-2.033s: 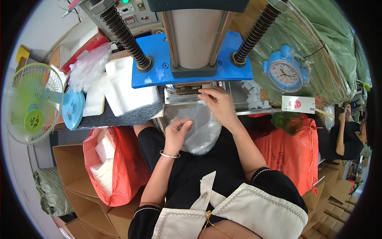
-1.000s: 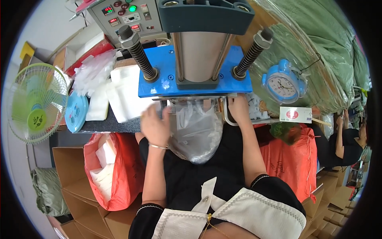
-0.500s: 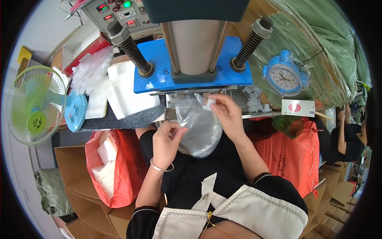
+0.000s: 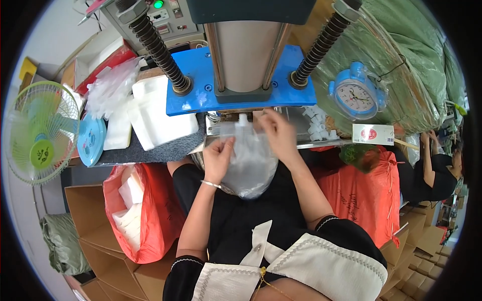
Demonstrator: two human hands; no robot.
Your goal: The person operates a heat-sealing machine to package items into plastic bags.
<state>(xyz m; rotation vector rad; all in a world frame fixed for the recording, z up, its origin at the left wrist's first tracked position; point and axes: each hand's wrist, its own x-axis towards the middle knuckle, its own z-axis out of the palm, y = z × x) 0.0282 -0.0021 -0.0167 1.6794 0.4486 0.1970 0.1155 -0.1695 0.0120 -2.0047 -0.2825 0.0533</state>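
Item one, clear spouted plastic pouch (image 4: 247,158): since half a second ago I see it lifted, its white spout now just under the blue press plate (image 4: 241,80), where before it hung lower between the hands. Left hand (image 4: 217,159): has risen to the pouch's left edge, fingers curled and pinching the film, wrist bent, bracelet showing. Right hand (image 4: 277,134): fingers pinching the pouch's upper right corner, forearm angled up from lower right. Surroundings: white foam blocks (image 4: 160,113) on the grey desk (image 4: 145,150), green fan (image 4: 40,133) far left, blue alarm clock (image 4: 357,96) right, red bags (image 4: 143,210) beside the lap.
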